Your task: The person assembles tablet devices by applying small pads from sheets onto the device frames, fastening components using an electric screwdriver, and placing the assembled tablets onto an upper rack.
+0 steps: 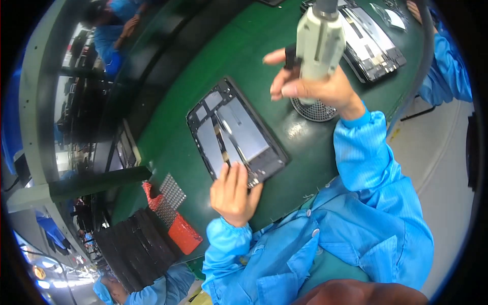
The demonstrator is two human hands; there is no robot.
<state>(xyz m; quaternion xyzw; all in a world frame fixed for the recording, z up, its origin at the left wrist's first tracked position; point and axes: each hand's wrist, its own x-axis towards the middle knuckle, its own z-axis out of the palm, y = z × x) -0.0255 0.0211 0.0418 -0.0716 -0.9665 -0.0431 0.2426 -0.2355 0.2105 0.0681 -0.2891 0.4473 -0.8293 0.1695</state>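
Note:
An opened tablet [249,127] lies on the green bench, its inner metal plates, flat cable and dark frame exposed. My left hand [233,195] rests on its near edge, fingers stretched flat over the inside and thumb by the rim. Farther right, my right hand [333,91] is closed around the lower part of a light grey tool with a hanging stem, which looks like an electric screwdriver [319,46]. The tool hides part of the palm, and its tip does not show. A round perforated dish [314,111] sits below that hand.
More opened tablets [373,48] are stacked at the far right, beside a clear plastic bag [391,18]. Left lie a red box [184,234], a perforated sheet [173,192] and black stacked trays [134,249]. A metal frame [40,127] borders the left. Co-workers' blue sleeves [447,66] show nearby.

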